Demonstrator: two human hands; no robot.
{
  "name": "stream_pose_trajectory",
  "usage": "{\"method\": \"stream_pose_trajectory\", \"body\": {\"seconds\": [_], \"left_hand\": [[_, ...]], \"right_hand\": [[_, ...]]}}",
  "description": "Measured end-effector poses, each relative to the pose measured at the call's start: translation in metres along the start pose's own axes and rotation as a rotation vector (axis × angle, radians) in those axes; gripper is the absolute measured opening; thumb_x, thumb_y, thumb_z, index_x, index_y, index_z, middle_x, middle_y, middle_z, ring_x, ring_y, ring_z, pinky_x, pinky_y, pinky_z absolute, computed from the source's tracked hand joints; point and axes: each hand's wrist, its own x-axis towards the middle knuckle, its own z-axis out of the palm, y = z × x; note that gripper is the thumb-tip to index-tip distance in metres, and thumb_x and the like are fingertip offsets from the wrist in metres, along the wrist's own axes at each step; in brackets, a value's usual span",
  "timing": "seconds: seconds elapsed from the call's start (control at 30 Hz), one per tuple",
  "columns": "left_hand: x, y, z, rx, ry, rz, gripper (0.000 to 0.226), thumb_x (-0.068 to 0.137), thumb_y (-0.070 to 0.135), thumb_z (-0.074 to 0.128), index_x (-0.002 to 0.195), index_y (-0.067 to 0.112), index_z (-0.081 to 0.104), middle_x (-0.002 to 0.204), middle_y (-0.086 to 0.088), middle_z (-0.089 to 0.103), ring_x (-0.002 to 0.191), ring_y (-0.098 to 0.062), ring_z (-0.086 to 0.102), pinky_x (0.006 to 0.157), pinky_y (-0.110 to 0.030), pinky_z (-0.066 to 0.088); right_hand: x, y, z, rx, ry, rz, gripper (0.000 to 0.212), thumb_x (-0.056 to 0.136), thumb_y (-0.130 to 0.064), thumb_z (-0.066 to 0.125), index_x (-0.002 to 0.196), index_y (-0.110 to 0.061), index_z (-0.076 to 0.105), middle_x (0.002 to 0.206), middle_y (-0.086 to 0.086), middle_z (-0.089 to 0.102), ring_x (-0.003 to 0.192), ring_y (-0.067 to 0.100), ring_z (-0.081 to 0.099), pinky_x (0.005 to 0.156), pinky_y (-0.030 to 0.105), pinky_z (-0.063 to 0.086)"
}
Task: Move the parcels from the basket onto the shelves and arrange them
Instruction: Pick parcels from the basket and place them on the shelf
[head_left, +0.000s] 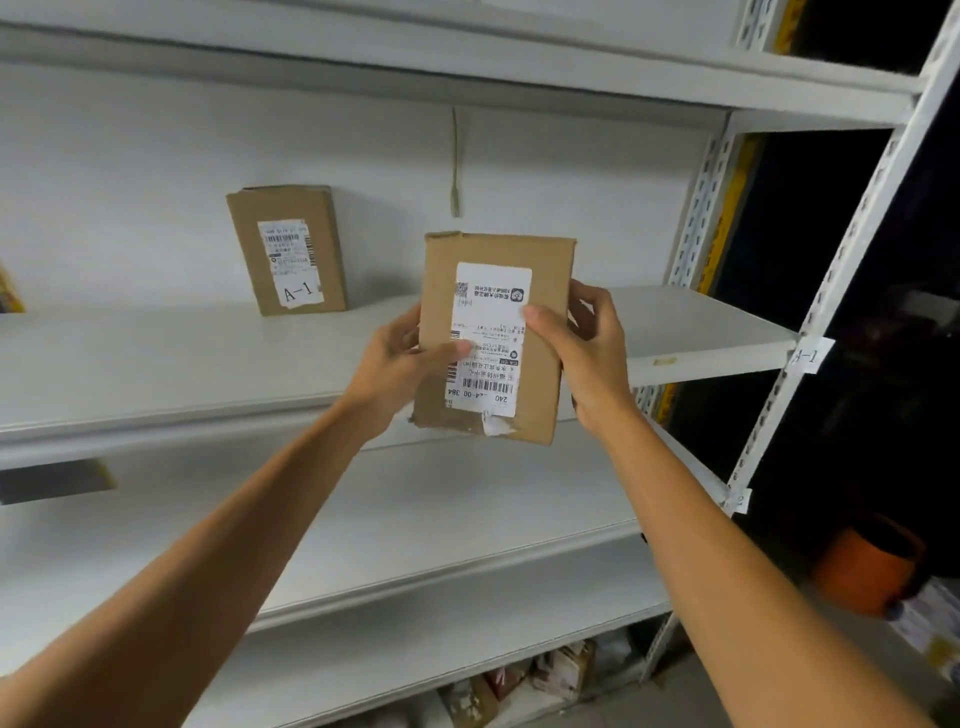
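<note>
With both hands, left (402, 358) and right (584, 353), gripping the box (540, 410), stand it upright on the shelf (182, 358) beside the other parcel (288, 249).

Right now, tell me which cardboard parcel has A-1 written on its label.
The standing parcel on the shelf: A-1 is written at its label's bottom. The held parcel, between left hand and right hand, shows only print and barcodes.

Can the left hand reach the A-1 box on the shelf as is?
Probably not yet: the left hand grips the held parcel with the right hand. Nothing stands between it and the A-1 box.
</note>
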Motion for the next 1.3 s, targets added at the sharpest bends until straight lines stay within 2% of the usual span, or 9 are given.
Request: {"method": "stream_pose_trajectory", "body": {"seconds": [0.1,0.2,0.37,0.6,0.77,0.9,1.07,1.17,1.3], "left_hand": [[0.0,-0.007,-0.013,-0.009,0.055,0.014,0.046,0.078,0.012,0.073,0.122,0.016,0.061,0.114,-0.006,0.07,0.104,-0.026,0.067,0.082,-0.041,0.056],[0.007,-0.01,-0.027,-0.027,0.097,0.024,0.042,0.082,0.012,0.07,0.123,0.014,0.06,0.112,-0.006,0.071,0.103,-0.027,0.067,0.077,-0.033,0.057],[0.024,-0.019,-0.049,0.034,0.154,0.059,0.035,0.083,0.027,0.069,0.118,0.023,0.064,0.111,-0.001,0.072,0.101,-0.024,0.068,0.079,-0.039,0.059],[0.083,-0.015,-0.068,0.144,0.23,0.161,0.053,0.078,0.033,0.074,0.127,0.02,0.058,0.116,0.0,0.07,0.105,-0.021,0.067,0.08,-0.035,0.058],[0.126,-0.045,-0.085,0.249,0.283,0.138,0.052,0.082,0.018,0.073,0.13,0.014,0.054,0.111,0.005,0.071,0.099,-0.015,0.069,0.075,-0.03,0.059],[0.158,-0.064,-0.094,0.296,0.291,0.123,0.065,0.08,0.027,0.076,0.137,0.02,0.047,0.118,0.003,0.069,0.104,-0.016,0.067,0.078,-0.033,0.058],[0.205,-0.075,-0.1,0.602,0.475,0.148,0.058,0.079,0.039,0.075,0.128,0.025,0.048,0.113,0.005,0.069,0.094,-0.011,0.069,0.075,-0.037,0.06],[0.223,-0.08,-0.105,0.964,0.608,0.145,0.065,0.086,0.038,0.068,0.142,0.027,0.037,0.135,-0.005,0.053,0.105,-0.02,0.062,0.085,-0.04,0.056],[0.229,-0.079,-0.115,1.118,0.494,0.161,0.063,0.086,0.033,0.067,0.143,0.024,0.042,0.147,-0.007,0.035,0.121,-0.027,0.051,0.096,-0.042,0.051]], "right_hand": [[0.007,0.005,0.014,-0.087,-0.055,-0.014,0.059,0.077,-0.039,0.08,0.129,-0.032,0.052,0.129,-0.002,0.062,0.113,0.018,0.063,0.092,0.046,0.055],[0.018,0.006,0.032,-0.235,-0.166,-0.039,0.071,0.078,-0.041,0.079,0.134,-0.055,0.038,0.142,0.0,0.042,0.114,0.014,0.058,0.092,0.035,0.055],[0.061,0.0,0.047,-0.419,-0.299,-0.033,0.104,0.07,-0.045,0.084,0.148,-0.053,0.016,0.132,-0.003,0.03,0.118,0.02,0.052,0.097,0.038,0.051],[0.131,0.019,0.065,-0.269,-0.338,-0.196,0.088,0.074,-0.042,0.081,0.143,-0.056,0.028,0.134,-0.002,0.043,0.116,0.012,0.053,0.086,0.021,0.05],[0.177,0.074,0.079,-0.178,-0.455,-0.09,0.085,0.084,-0.034,0.074,0.148,-0.049,0.019,0.14,-0.016,0.047,0.129,0.015,0.048,0.102,0.036,0.047],[0.211,0.107,0.085,-0.204,-0.465,-0.08,0.087,0.088,-0.036,0.069,0.154,-0.041,0.012,0.146,-0.019,0.044,0.127,0.008,0.046,0.104,0.034,0.045],[0.254,0.122,0.101,-0.385,-0.419,-0.13,0.098,0.083,-0.043,0.073,0.155,-0.038,0.008,0.144,0.001,0.047,0.125,0.021,0.052,0.098,0.036,0.051],[0.271,0.132,0.11,-0.448,-0.491,-0.113,0.109,0.078,-0.044,0.077,0.156,-0.036,0.001,0.147,0.001,0.044,0.13,0.021,0.047,0.104,0.038,0.045],[0.284,0.141,0.109,-0.474,-0.515,-0.138,0.107,0.079,-0.048,0.075,0.156,-0.031,0.002,0.147,-0.003,0.047,0.129,0.019,0.049,0.105,0.039,0.046]]}}
